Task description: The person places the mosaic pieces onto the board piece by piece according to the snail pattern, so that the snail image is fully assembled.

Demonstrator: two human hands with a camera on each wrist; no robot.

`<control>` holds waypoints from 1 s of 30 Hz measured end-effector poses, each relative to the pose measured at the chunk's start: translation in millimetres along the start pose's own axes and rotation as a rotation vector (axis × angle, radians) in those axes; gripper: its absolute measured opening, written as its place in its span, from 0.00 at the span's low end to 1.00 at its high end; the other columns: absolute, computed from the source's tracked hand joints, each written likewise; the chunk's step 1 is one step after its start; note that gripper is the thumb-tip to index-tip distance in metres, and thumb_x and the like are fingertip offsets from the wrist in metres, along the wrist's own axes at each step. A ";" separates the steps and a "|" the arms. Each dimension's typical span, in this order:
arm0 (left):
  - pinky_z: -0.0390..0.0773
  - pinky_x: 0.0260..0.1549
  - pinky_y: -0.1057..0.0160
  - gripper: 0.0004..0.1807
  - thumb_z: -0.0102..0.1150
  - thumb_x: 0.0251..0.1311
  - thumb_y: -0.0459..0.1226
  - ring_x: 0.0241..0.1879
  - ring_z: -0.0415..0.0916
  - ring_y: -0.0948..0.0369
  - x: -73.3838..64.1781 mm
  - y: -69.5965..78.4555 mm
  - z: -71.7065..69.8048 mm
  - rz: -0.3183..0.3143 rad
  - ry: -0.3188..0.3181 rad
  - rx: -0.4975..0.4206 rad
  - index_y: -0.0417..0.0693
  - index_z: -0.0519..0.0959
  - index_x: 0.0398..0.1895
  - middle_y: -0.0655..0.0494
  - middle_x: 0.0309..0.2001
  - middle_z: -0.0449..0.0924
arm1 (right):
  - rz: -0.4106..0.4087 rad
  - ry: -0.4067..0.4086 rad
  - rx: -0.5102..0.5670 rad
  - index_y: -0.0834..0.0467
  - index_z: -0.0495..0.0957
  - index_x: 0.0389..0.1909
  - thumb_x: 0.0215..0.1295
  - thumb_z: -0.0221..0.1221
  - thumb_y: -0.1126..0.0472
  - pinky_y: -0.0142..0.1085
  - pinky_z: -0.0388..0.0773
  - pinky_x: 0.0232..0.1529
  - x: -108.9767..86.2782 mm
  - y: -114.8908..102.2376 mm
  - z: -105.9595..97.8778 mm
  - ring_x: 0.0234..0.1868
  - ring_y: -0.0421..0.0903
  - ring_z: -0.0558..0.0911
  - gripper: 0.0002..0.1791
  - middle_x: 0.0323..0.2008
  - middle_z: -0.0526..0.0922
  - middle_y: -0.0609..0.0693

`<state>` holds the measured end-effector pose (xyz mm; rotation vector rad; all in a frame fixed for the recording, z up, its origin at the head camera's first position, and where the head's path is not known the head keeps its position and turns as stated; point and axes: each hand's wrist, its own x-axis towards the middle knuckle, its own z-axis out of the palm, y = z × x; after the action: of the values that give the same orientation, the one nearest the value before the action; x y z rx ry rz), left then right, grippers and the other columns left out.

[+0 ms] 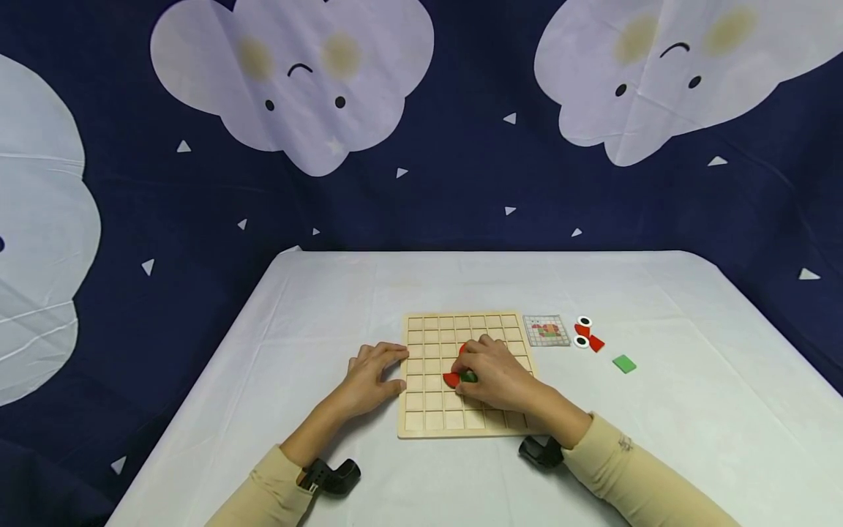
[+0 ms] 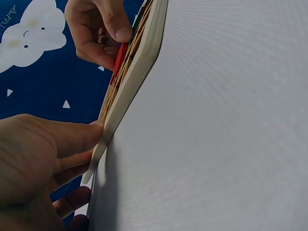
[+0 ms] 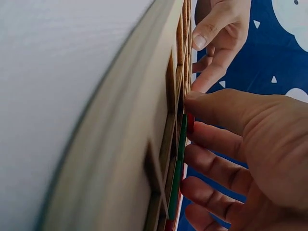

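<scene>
While the left hand [image 1: 370,377], thumb spread from fingers, touches the left edge of the grid board [image 1: 415,401], presumably steadying it, the right hand [image 1: 498,376] pinches a red piece [image 1: 451,380] near board centre, apparently controlling alignment beside a green piece [image 1: 469,376].

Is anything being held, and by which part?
The left hand touches the wooden board at its left edge. Whether the right hand grips the red piece near its thumb cannot be told.

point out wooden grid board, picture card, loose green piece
wooden grid board [image 1: 414,420], head view: bare cell, near left corner
picture card [image 1: 546,331], head view: middle of printed face
loose green piece [image 1: 624,364], head view: middle of top
</scene>
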<state>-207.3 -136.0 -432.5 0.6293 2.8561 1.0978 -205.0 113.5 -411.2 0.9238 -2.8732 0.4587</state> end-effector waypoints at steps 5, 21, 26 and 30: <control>0.54 0.43 0.58 0.26 0.65 0.51 0.36 0.53 0.62 0.55 -0.4 -0.4 -0.3 0.009 0.006 0.006 0.45 0.76 0.57 0.55 0.60 0.72 | 0.002 0.002 -0.009 0.49 0.84 0.34 0.50 0.68 0.51 0.34 0.62 0.37 0.5 0.4 1.3 0.37 0.41 0.68 0.11 0.35 0.78 0.41; 0.55 0.44 0.58 0.26 0.65 0.52 0.36 0.53 0.62 0.56 -0.3 -0.2 0.5 0.008 0.007 0.013 0.46 0.76 0.57 0.56 0.60 0.72 | 0.033 0.067 0.025 0.51 0.84 0.37 0.50 0.68 0.54 0.35 0.61 0.37 -12.2 15.5 -15.4 0.35 0.40 0.66 0.12 0.34 0.78 0.43; 0.55 0.44 0.58 0.26 0.65 0.52 0.36 0.52 0.62 0.56 -0.7 0.4 0.0 0.009 0.009 0.013 0.45 0.76 0.57 0.56 0.60 0.72 | 0.102 0.120 0.012 0.54 0.84 0.38 0.49 0.67 0.56 0.39 0.65 0.39 -27.5 41.1 -27.1 0.38 0.44 0.71 0.14 0.37 0.81 0.46; 0.55 0.44 0.58 0.26 0.65 0.52 0.36 0.53 0.62 0.56 -0.9 0.9 -0.3 0.006 0.008 0.010 0.45 0.76 0.57 0.56 0.60 0.72 | 0.187 0.129 0.004 0.55 0.83 0.40 0.51 0.66 0.57 0.45 0.67 0.44 -44.5 64.8 -34.7 0.43 0.50 0.73 0.14 0.41 0.82 0.50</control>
<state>-206.2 -136.0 -431.9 0.6362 2.8700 1.0902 -206.7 199.0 -402.5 0.6031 -2.8521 0.5197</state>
